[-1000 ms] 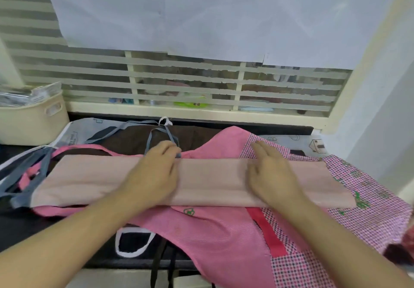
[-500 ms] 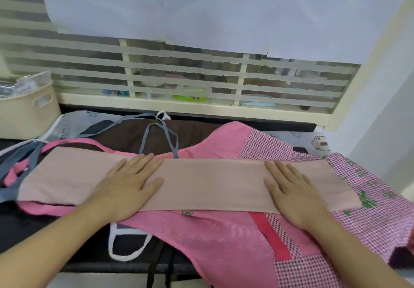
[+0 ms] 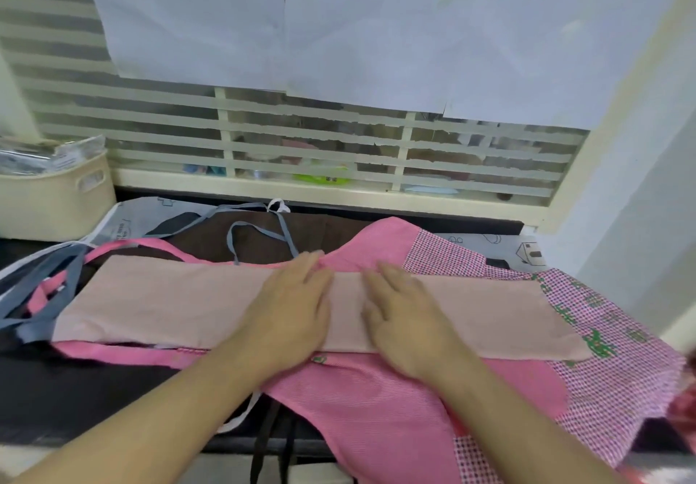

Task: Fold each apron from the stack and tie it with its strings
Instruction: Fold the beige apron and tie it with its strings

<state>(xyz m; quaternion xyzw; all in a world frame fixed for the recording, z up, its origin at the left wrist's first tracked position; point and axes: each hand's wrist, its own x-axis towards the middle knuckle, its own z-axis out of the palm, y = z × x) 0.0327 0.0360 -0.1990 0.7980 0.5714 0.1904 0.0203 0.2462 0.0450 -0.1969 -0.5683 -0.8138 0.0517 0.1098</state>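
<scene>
A pale pink apron (image 3: 169, 303), folded into a long flat strip, lies across the stack of aprons on the dark counter. My left hand (image 3: 290, 310) and my right hand (image 3: 406, 314) both press flat on the middle of the strip, fingers straight, a small gap between them. Its grey strings (image 3: 45, 295) trail off the left end. Beneath it lies a bright pink apron (image 3: 376, 408) with checked patches, over a brown apron (image 3: 211, 235) and a grey printed one (image 3: 132, 220).
A cream basket (image 3: 56, 197) with plastic-wrapped items stands at the back left. A slatted window (image 3: 301, 137) covered with white paper sheets rises right behind the counter. A white wall (image 3: 640, 220) closes in on the right. Black and white strings (image 3: 271, 442) hang over the counter's front edge.
Both hands had spread apart along the strip half a second ago; now they have slid back together at its middle, still pressing flat.
</scene>
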